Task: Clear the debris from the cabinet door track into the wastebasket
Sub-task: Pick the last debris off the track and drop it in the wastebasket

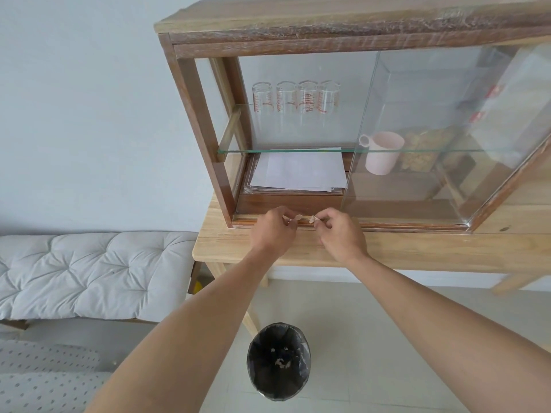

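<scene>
A wooden cabinet (190, 93) with sliding glass doors stands on a light wooden table (417, 248). Its bottom door track (402, 225) runs along the front. Both hands are at the left part of the track. My left hand (272, 231) pinches a small pale scrap of debris (297, 217). My right hand (340, 234) pinches another small beige scrap (312, 219). On the floor below stands a round wastebasket (278, 361) with a black liner, and a few scraps lie inside it.
Inside the cabinet are several printed glasses (293, 98) on a glass shelf, a pink cup (383, 153), and white papers (298, 171). A glass door (432, 129) covers the right half. A tufted grey bench cushion (89, 272) is to the left.
</scene>
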A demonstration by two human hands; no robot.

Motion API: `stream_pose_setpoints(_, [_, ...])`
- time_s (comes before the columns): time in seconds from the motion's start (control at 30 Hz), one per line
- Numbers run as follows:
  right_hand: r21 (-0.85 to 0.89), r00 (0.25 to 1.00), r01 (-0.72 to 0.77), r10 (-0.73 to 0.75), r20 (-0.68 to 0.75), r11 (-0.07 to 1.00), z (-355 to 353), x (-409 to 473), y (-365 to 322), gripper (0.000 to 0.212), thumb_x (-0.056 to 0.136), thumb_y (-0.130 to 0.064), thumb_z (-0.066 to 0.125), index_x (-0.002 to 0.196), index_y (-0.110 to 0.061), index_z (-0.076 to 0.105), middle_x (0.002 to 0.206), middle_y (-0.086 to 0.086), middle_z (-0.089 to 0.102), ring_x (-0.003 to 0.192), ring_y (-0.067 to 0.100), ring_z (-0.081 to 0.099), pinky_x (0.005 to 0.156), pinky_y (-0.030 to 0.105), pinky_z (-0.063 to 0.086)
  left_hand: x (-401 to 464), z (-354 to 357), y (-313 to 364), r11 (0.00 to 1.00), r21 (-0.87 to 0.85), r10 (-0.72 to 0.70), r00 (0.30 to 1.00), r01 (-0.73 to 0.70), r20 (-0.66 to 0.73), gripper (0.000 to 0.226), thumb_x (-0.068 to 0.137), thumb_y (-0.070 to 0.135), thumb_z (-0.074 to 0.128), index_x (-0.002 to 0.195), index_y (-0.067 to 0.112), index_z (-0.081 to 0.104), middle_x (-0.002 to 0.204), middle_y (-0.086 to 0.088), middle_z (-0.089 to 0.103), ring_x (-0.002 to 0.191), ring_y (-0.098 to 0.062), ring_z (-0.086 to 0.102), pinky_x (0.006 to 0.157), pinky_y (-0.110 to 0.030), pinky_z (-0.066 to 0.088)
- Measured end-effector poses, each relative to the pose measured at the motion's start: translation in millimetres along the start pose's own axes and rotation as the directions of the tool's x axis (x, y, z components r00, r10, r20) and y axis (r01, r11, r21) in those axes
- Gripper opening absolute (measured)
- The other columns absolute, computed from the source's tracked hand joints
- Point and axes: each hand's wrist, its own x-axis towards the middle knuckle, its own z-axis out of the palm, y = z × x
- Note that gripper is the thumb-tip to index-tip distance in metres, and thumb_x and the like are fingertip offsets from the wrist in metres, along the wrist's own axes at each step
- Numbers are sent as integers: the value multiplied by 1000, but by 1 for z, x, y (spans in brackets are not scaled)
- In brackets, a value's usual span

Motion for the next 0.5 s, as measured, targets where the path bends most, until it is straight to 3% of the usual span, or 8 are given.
stream_pose_setpoints(0.13, [33, 1000, 18, -18, -8, 999, 0, -10, 1, 9, 102, -35, 67, 96, -32, 74, 61, -7, 75, 66, 16, 71, 66, 36, 55, -7, -4, -2, 1000, -2, 3, 1000, -3, 0, 12, 100, 29, 67, 110, 25, 72, 87, 2, 77, 88, -27, 73, 67, -36, 54])
stream_pose_setpoints(0.33, [116, 1000, 4, -7, 22, 993, 0, -35, 3, 11, 102, -36, 69, 97, -29, 76, 73, -9, 77, 69, 22, 72, 72, 42, 61, -30, -16, -11, 1000, 8, -14, 1000, 14, -7, 10, 101, 31, 65, 105, 24, 71, 80, 1, 76, 84, -26, 72, 70, -40, 59])
stream_pose_setpoints(0.5, [131, 999, 6, -13, 52, 991, 9, -70, 6, 11, 103, -38, 68, 94, -34, 74, 60, -19, 74, 62, 16, 70, 69, 38, 59, -58, -25, -32, 1000, -1, -23, 1000, 23, -4, 9, 100, 34, 65, 104, 28, 70, 73, 7, 74, 78, -21, 72, 69, -38, 60])
